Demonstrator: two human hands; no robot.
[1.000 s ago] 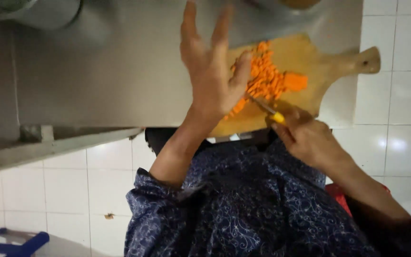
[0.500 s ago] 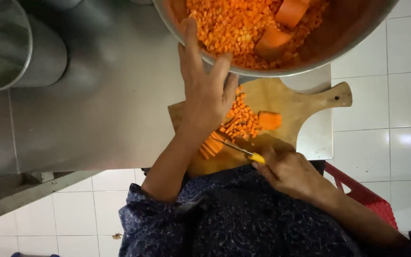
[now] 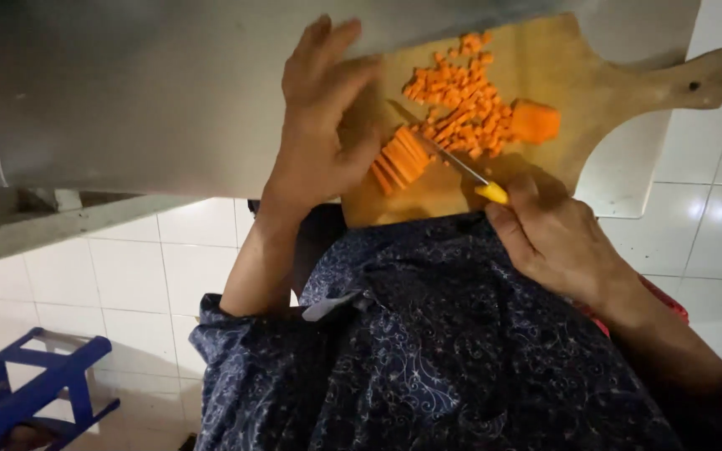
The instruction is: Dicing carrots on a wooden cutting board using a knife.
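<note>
A wooden cutting board (image 3: 561, 75) with a handle lies on a steel counter. On it sit a pile of small diced carrot pieces (image 3: 461, 92), a bundle of carrot sticks (image 3: 399, 160) and one larger carrot chunk (image 3: 535, 121). My left hand (image 3: 319, 125) presses flat beside the carrot sticks, fingers spread, thumb against them. My right hand (image 3: 553, 238) grips a small knife (image 3: 461, 167) with a yellow handle, its blade lying across the end of the sticks.
The steel counter (image 3: 144, 92) runs to the left of the board. Below it are white wall tiles (image 3: 102, 267) and a blue plastic stool (image 3: 35, 392) at the lower left. My dark patterned shirt (image 3: 428, 351) fills the lower middle.
The view has shifted down: the large metal bowl of diced carrot at the top is out of sight. My hands keep their hold on the sticks and the knife.
</note>
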